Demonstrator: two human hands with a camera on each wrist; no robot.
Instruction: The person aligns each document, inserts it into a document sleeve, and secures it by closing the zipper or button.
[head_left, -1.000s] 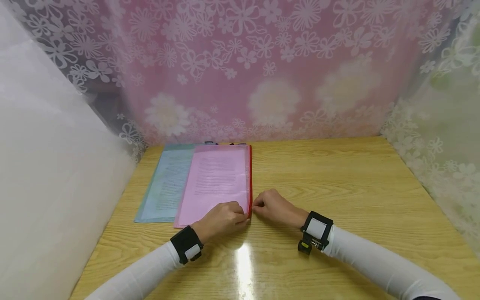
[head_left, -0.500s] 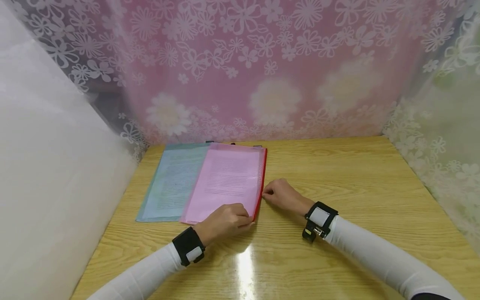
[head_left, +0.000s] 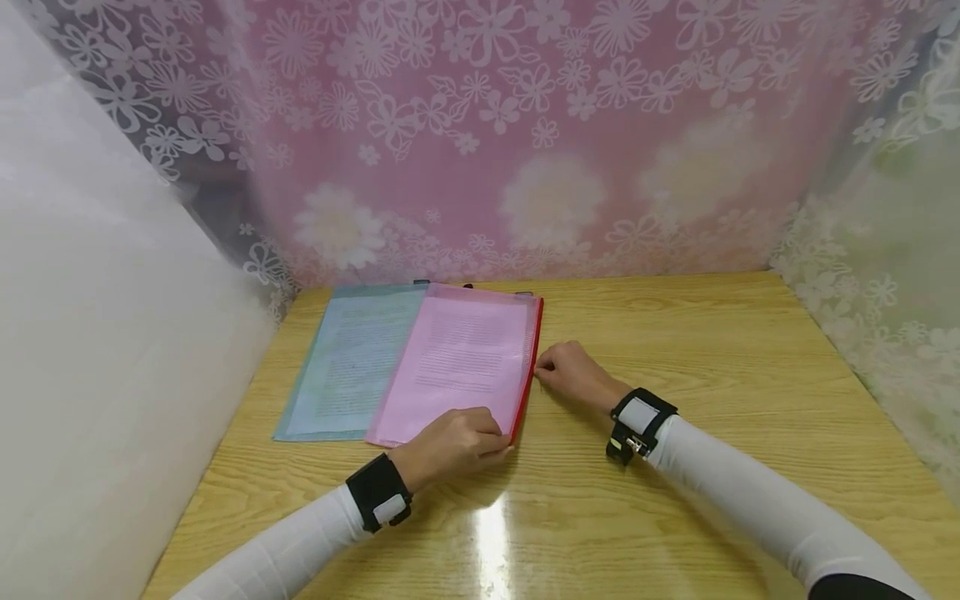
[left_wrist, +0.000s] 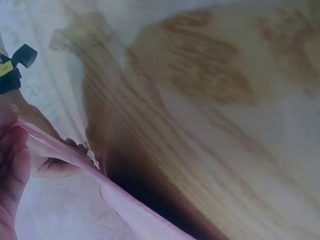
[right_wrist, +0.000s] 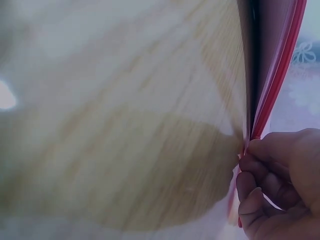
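Note:
A translucent pink zip file bag [head_left: 457, 358] with printed paper inside lies on the table, overlapping a blue one [head_left: 348, 358]. Along its right side runs a red zip edge [head_left: 527, 375]. My left hand [head_left: 453, 446] grips the bag's near right corner; the left wrist view shows the pink edge [left_wrist: 60, 147] between thumb and fingers, raised off the table. Farther up the same side, my right hand [head_left: 573, 372] pinches the red edge. In the right wrist view its fingertips [right_wrist: 250, 165] meet at the red strip [right_wrist: 280, 85]; any zip pull there is hidden by them.
The wooden table [head_left: 675, 500] carries both bags on its left half. Dark clip-like bits [head_left: 468, 287] show at their far edge. A floral pink curtain [head_left: 465, 167] stands behind, with a white sheet [head_left: 112, 333] at left and a flowered one [head_left: 892, 275] at right.
The pink bag has shifted right, uncovering more of the blue one. My right hand has moved right and away along the red edge; the left hand keeps its grip on the corner, moving slightly right.

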